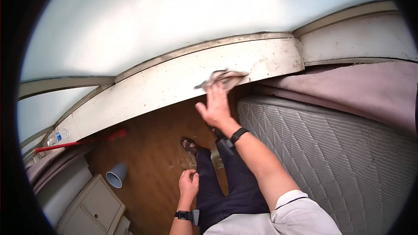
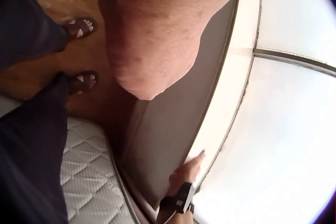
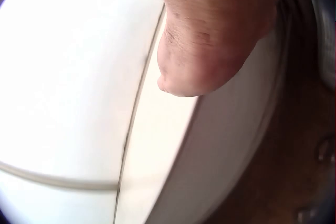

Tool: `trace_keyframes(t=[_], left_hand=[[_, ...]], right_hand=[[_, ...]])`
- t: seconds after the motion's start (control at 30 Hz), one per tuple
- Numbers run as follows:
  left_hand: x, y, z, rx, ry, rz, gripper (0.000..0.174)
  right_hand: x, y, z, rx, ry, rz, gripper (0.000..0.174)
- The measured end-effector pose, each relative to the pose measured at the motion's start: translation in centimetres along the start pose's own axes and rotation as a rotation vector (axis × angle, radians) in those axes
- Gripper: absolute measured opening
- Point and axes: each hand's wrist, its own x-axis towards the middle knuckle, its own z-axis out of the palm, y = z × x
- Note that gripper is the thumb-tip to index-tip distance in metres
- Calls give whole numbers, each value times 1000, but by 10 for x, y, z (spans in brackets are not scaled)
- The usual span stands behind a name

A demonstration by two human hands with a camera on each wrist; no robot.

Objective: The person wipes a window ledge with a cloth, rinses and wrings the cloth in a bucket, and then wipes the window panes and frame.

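My right hand reaches forward with its fingers straight and its thumb spread out to the side. Those fingers press a crumpled, blurred brownish cloth against the white windowsill, close to its front edge. Dark specks and stains dot the sill, mostly right of the cloth. My left hand hangs low beside my left leg, fingers loosely curled and holding nothing. In the right wrist view the back of the right hand overlaps the sill, and the cloth is hidden there.
A bare grey quilted mattress lies on the right, with pinkish fabric behind it. At left are a clear bottle, a red stick, a grey-blue bin and a cream cabinet. Frosted windows rise behind the sill.
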Motion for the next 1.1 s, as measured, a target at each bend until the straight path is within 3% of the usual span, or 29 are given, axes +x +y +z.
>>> trace_keyframes(t=[0.1, 0.17, 0.33, 0.4, 0.47, 0.53, 0.63, 0.7, 0.73, 0.8, 0.87, 1.1], left_hand=[[3, -1, -6, 56, -28, 67, 18], [1, -1, -8, 80, -26, 103, 18], [10, 12, -3, 54, -29, 17, 18], [6, 15, 1, 38, -31, 11, 18], [6, 15, 1, 31, -34, 0, 18], [4, 19, 7, -61, -33, -28, 19], [8, 24, 10, 25, -53, 0, 19], [13, 28, 13, 20, -63, 0, 19], [15, 30, 14, 12, -67, -17, 19], [22, 36, 13, 21, -57, -4, 18], [27, 44, 17, 16, -48, 3, 18], [29, 58, 36, 43, -66, -1, 18]], right_hand=[[1, -43, 2, 147, 61, -34, 87], [2, -26, -7, 182, -116, -96, 89], [5, 134, -62, -41, -31, 135, 86], [17, 218, -82, -15, 172, 305, 83], [28, 271, -98, -5, 237, 376, 82], [38, 247, -91, 30, 222, 491, 83], [15, 146, -43, 74, 234, 309, 92], [-2, 65, -36, 159, 51, 214, 96], [-10, 47, -27, 172, 30, 116, 97], [-6, 42, -35, 210, -13, 131, 88], [15, 78, -58, 118, -30, 66, 84], [123, 275, -136, -184, 86, 516, 88]])
